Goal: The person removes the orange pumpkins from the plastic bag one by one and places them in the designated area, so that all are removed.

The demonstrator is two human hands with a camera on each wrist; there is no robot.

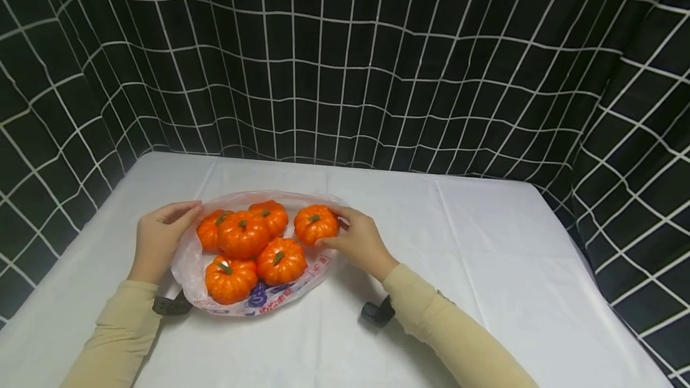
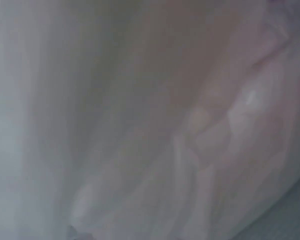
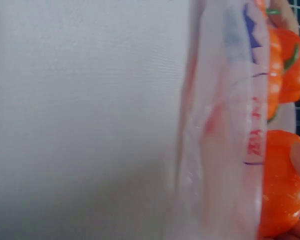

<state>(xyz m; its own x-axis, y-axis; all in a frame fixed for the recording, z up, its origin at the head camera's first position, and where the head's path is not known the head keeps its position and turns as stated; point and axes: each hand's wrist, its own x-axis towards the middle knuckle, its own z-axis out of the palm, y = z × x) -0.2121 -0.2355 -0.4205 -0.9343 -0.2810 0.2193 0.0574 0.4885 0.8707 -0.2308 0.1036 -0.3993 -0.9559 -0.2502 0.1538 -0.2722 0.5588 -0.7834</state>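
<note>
The left hand (image 1: 156,238) pinches the rim of the plastic bag (image 1: 187,265) while the right hand (image 1: 363,243) grips the rightmost pumpkin (image 1: 314,226) inside.

White-covered table (image 1: 512,256); white-gridded black backdrop (image 1: 331,41), probably fabric.

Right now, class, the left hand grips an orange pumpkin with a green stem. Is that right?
The hand is wrong: the right hand grips the orange pumpkin with a green stem, as the head view shows. The left hand is at the edge of the bag.
</note>
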